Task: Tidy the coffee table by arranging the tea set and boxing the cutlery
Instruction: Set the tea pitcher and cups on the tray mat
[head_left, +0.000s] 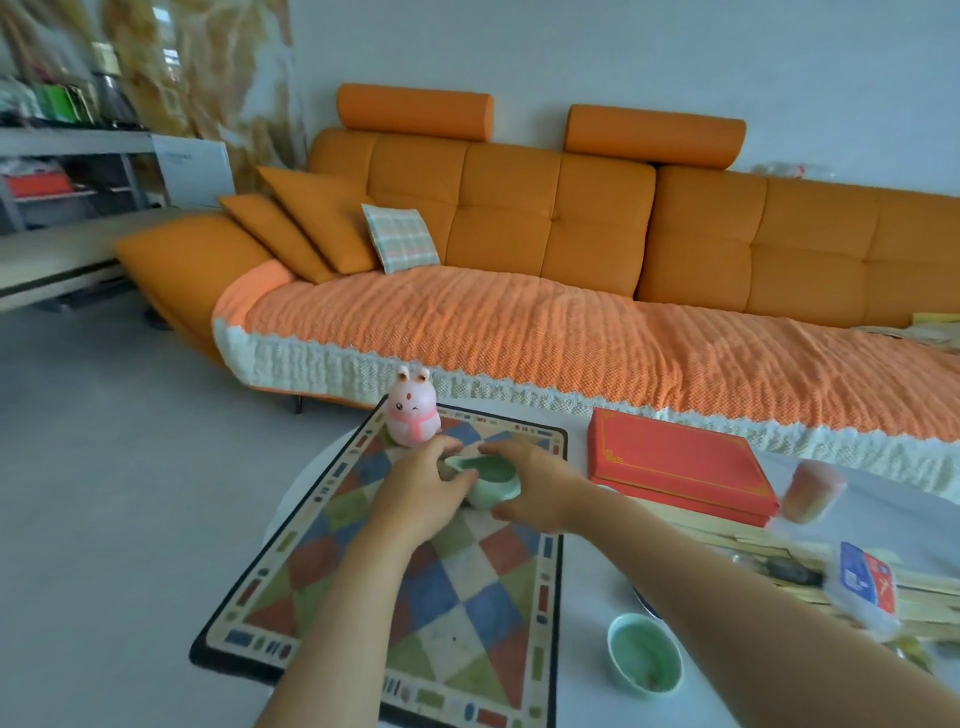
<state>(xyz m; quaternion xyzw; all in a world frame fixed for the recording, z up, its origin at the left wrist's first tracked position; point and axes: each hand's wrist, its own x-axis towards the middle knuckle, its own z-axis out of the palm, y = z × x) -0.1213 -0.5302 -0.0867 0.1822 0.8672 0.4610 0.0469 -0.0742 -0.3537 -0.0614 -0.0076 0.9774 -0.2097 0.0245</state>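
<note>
Left hand: the left hand (423, 486) is curled round the near-left side of the green tea cup (496, 486), holding it.
Right hand: the right hand (535, 488) grips the same cup from the right, fingers over the far rim.
Cup position: on the far part of the patterned mat (467, 597), toward the bench's far-left edge. I cannot tell whether it is resting or just lifted.
Step, as judged: placing this cup within the tea set. Boxing looks not yet begun, as the red box (670, 460) is closed.
Risk, knock: the pink rabbit figure (413, 410) stands just beyond the left hand's knuckles, and a push forward would likely tip it off the far edge.
Risk, sleeve-line: the right forearm crosses low over the second green cup (644, 652) near the bench's near edge — a careless pull back could sweep it.
Risk, mat: its left corner seems to overhang the bench (597, 571), so dragging the cup could shift the mat.
Open room: the middle and near half of the mat are bare, as is the white strip between the mat and the red box.
Crowded side: the right holds pale slats (727, 540), a blurred orange tumbler (810, 491) and a blue-and-white pack (865, 584) — little room there.
Cutlery: not clearly made out.
</note>
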